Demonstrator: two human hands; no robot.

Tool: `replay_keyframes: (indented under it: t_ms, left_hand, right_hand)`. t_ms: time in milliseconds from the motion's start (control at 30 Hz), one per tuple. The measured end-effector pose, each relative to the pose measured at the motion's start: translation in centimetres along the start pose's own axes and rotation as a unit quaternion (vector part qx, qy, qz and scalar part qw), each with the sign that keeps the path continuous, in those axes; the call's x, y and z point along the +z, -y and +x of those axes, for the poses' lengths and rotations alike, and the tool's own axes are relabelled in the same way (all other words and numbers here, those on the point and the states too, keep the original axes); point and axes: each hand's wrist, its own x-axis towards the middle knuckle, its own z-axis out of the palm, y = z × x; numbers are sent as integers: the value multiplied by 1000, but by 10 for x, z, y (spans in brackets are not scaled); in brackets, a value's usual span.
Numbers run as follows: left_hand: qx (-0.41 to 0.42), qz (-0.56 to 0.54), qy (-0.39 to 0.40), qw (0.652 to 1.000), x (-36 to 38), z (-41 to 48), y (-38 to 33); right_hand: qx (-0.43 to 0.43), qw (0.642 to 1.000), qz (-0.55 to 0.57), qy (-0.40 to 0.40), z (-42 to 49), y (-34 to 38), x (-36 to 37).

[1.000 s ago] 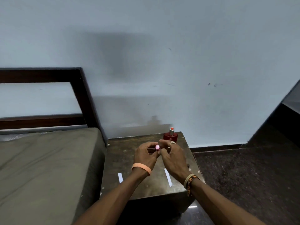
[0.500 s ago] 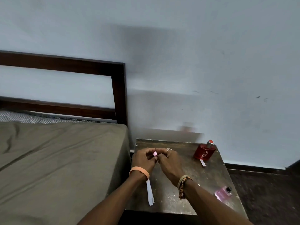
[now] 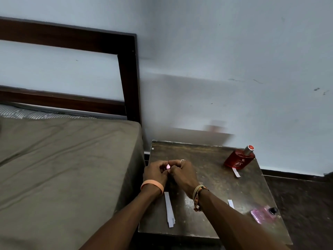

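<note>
The fingertips (image 3: 163, 166) of the left hand (image 3: 155, 173) and those of the right hand (image 3: 183, 175) were curled together, pinching a small pink piece (image 3: 168, 166) between them, above the near-left part of the bedside table (image 3: 207, 154). Only a sliver of it showed, slightly taller than wide; which way it pointed could not be told.

A ring (image 3: 182, 160) sat on a right finger. The left wrist wore a plain orange wristband (image 3: 152, 185), and the right a woven band (image 3: 198, 193) with orange lettering too blurred to read.

At 6 o'clock from the hands lay a long white paper strip (image 3: 169, 210), its long axis running 12 to 6. At 2 o'clock stood a red perfume bottle (image 3: 238, 159), leaning toward 1 o'clock (gold lettering on its face, not legible), with a short strip (image 3: 236, 172) touching its base. At 4 o'clock lay another short strip (image 3: 231, 203) and, farther out, a pink bottle (image 3: 262, 214) on its side, black nozzle toward 2 o'clock.

At 9 o'clock was an olive-sheeted mattress (image 3: 63, 168).
</note>
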Motion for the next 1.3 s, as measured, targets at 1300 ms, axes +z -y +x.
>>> replay_keyframes:
  t_ms: [1300]
  left_hand:
    - [210, 105, 3, 972, 63, -73, -160]
  right_hand:
    - [-38, 973, -89, -208, -107, 12, -188]
